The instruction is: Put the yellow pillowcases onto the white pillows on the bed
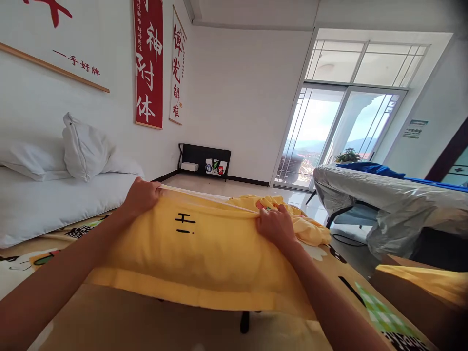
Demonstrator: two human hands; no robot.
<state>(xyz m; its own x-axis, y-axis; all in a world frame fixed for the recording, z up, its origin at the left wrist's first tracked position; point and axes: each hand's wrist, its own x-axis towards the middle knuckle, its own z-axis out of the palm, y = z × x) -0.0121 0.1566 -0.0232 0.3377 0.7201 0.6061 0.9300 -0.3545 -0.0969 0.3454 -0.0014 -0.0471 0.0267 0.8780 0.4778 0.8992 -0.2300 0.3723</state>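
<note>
Hands are counted as two, both on one yellow pillow (204,253), which lies across a printed sheet (380,312) directly in front of the person. The left hand (141,195) is placed at the pillow's far left corner, its grip clenched on the fabric edge. The right hand (276,225) is set at the far edge towards the right, its grip likewise closed, with fabric pinched under the fingers. A thin white strip (204,196) is seen along the far edge between the hands. The pillow is plump and rectangular, covered in soft matte cloth with a flat border along the near side and small black marks on top. Loose yellow cloth (310,231) is bunched just beyond the right hand.

At least two white pillows (86,148) are propped left of the yellow pillow on a white mattress (54,202). Three hangings are seen on the wall above them, one of them red (148,63). A crinkled silver cover (402,204) is draped to the right of the yellow pillow.
</note>
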